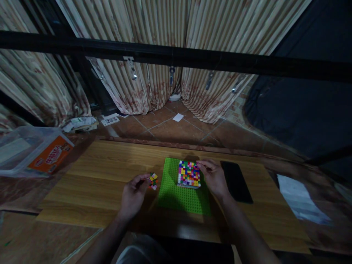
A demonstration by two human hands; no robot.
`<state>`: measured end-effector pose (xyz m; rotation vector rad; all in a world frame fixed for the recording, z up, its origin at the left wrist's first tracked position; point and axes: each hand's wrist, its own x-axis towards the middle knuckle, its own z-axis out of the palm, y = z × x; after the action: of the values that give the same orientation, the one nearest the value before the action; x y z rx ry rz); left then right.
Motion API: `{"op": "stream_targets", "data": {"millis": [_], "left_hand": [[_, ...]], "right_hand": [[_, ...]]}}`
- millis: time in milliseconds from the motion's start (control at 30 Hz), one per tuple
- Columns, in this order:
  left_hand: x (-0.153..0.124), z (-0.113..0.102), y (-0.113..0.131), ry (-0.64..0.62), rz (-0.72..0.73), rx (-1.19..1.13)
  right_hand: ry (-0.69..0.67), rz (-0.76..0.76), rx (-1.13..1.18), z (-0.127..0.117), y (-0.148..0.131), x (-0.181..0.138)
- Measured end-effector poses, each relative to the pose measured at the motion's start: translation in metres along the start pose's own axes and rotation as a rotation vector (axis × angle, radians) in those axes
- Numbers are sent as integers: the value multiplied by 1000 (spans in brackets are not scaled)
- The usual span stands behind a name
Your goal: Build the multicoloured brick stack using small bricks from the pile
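A block of many small toy bricks (189,173) in mixed colours stands on a green baseplate (170,200). My right hand (216,178) is at its far right corner, thumb and fingers pinched together; whatever is between the fingertips is too small to make out. To the left of the baseplate lies a little heap of loose bricks (153,179), yellow, red, green and pink among them. My left hand (134,194) is beside this heap with its fingertips closed at its edge. What the left fingers hold, if anything, cannot be seen clearly.
A black phone-like slab (236,182) lies on the wooden table (90,183), right of my right hand. Beyond the table's right end is a white sheet (301,198). A clear plastic bin (19,157) with an orange label stands at the left. A dark rail (154,52) crosses before striped curtains (154,22).
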<state>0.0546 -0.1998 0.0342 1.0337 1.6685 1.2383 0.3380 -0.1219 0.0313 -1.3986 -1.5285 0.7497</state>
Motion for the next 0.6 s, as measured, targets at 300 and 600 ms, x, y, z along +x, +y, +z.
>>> {"op": "stream_targets", "data": {"millis": [300,600], "left_hand": [[20,-20,-30,53,143,241],[13,-15,-22,-57,243,387]], "right_hand": [[-107,6,-74,-7,-7,8],[-124,113,-121,-6,1,11]]}}
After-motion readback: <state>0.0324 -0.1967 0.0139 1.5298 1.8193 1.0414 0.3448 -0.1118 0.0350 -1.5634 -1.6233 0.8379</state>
